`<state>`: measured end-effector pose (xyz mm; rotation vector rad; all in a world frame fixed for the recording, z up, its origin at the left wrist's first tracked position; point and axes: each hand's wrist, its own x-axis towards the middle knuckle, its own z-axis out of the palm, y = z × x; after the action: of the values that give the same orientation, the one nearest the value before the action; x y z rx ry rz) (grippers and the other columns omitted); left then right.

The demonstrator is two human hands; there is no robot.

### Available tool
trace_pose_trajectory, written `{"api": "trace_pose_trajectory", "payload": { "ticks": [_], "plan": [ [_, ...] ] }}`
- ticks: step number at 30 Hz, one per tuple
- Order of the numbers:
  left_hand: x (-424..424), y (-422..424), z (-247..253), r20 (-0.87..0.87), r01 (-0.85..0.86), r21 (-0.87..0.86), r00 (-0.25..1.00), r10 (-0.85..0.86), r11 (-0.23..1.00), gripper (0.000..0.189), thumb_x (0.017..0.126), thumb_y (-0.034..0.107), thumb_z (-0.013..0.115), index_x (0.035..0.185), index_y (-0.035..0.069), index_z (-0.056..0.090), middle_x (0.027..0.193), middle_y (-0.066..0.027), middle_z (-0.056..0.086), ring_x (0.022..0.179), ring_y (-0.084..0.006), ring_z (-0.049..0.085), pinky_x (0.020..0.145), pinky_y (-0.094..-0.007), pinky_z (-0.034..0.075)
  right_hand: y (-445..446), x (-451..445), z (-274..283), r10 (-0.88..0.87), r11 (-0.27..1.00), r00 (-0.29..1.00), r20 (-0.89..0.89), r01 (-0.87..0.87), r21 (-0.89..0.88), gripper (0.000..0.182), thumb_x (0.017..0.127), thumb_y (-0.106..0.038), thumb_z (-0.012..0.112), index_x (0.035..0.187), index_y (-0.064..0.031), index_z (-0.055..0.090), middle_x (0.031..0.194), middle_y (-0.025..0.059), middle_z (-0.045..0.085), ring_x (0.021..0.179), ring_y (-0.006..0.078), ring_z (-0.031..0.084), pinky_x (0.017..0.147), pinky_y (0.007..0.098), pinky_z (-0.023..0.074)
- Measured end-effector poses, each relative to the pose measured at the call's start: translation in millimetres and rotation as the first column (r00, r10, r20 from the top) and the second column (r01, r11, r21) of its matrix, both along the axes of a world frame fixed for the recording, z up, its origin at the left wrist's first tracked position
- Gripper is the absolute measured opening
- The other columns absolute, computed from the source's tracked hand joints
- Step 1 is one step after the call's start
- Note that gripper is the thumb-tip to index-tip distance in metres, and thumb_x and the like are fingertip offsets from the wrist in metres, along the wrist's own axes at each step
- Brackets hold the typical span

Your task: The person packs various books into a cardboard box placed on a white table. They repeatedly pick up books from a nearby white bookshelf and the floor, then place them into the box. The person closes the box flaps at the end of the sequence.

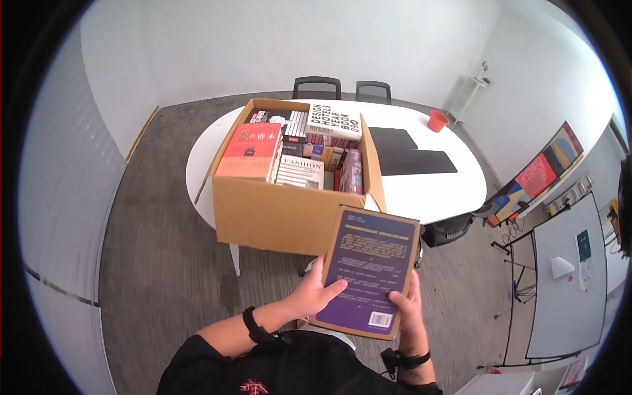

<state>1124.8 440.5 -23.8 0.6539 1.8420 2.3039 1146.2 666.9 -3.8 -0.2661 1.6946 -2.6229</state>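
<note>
A purple hardcover book [368, 266] with a tan border is held up in front of me, its back cover with small print and a barcode facing me. My left hand [318, 291] grips its left edge, thumb on the cover. At the lower right edge, my right hand [409, 301] holds it the same way; the fingers behind are hidden. Just beyond stands an open cardboard box [271, 217] full of books. A thick red book [251, 150], a white-covered book [335, 119], a fashion book [300, 172] and an upright purple book [352, 170] show in it.
The box rests on a white oval table [424, 195], close to its near edge. Black mats [417, 162] and a red bin [437, 121] are on the table's right side. Two mesh chairs [317, 88] stand behind. To the right are a whiteboard [568, 286] and a colourful painting [538, 173].
</note>
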Motion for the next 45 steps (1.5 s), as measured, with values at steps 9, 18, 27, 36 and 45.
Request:
{"api": "trace_pose_trajectory", "payload": {
  "ticks": [9, 18, 27, 36, 45],
  "plan": [
    [-77.7, -24.6, 20.6, 0.066, -0.122, -0.324, 0.986, 0.151, 0.938, 0.058, 0.09, 0.005, 0.055, 0.141, 0.0, 0.029, 0.13, -0.0167, 0.049, 0.122, -0.0234, 0.047, 0.101, -0.0363, 0.041, -8.2, -93.6, 68.0, -0.032, 0.942, 0.999, -0.038, 0.043, 0.332, 0.086, 0.077, -0.006, 0.065, 0.145, -0.0004, 0.014, 0.115, 0.0287, 0.054, 0.097, 0.0296, 0.064, 0.081, 0.0393, 0.0569],
    [-146.9, -111.5, 32.2, -0.397, -0.358, -0.685, 0.914, 0.086, 0.634, 0.026, 0.08, 0.012, 0.058, 0.104, 0.0, 0.058, 0.093, -0.0164, 0.064, 0.091, -0.0308, 0.063, 0.079, -0.0388, 0.051, -65.2, -215.3, 128.4, -0.085, 0.787, 0.995, 0.047, 0.038, 0.615, 0.083, 0.077, -0.003, 0.064, 0.147, -0.0013, 0.021, 0.12, 0.028, 0.053, 0.091, 0.0269, 0.064, 0.076, 0.0337, 0.0538],
    [-133.7, -128.3, -4.6, -0.45, -0.341, -0.843, 0.87, -0.201, 0.415, 0.029, 0.091, 0.031, 0.046, 0.09, 0.007, 0.062, 0.084, -0.0131, 0.066, 0.08, -0.0334, 0.065, 0.067, -0.0468, 0.053, -102.6, -275.0, 120.3, -0.181, 0.489, 0.969, 0.17, -0.061, 0.87, 0.076, 0.075, -0.009, 0.065, 0.144, -0.0067, 0.034, 0.12, 0.0236, 0.056, 0.1, 0.0284, 0.061, 0.087, 0.0358, 0.0494],
    [-137.2, -137.8, 0.0, -0.406, -0.22, -0.869, 0.828, -0.386, 0.442, 0.027, 0.09, 0.028, 0.049, 0.094, 0.003, 0.059, 0.085, -0.0141, 0.065, 0.079, -0.0319, 0.066, 0.066, -0.0451, 0.054, -137.5, -271.8, 87.8, -0.162, 0.01, 0.984, -0.072, 0.075, 0.997, 0.079, 0.072, -0.023, 0.064, 0.144, -0.0091, 0.032, 0.106, 0.0322, 0.061, 0.098, 0.0452, 0.062, 0.085, 0.0444, 0.0501],
    [-140.3, -142.4, 5.1, -0.339, -0.128, -0.891, 0.826, -0.45, 0.436, 0.029, 0.087, 0.028, 0.053, 0.1, 0.002, 0.057, 0.089, -0.0163, 0.064, 0.083, -0.0339, 0.065, 0.069, -0.0452, 0.054, -153.2, -246.3, 49.7, -0.149, -0.164, 0.984, -0.096, 0.072, 0.984, 0.077, 0.074, -0.022, 0.061, 0.144, -0.011, 0.03, 0.1, 0.0366, 0.058, 0.091, 0.0491, 0.061, 0.084, 0.0474, 0.0503]
  ]
}}
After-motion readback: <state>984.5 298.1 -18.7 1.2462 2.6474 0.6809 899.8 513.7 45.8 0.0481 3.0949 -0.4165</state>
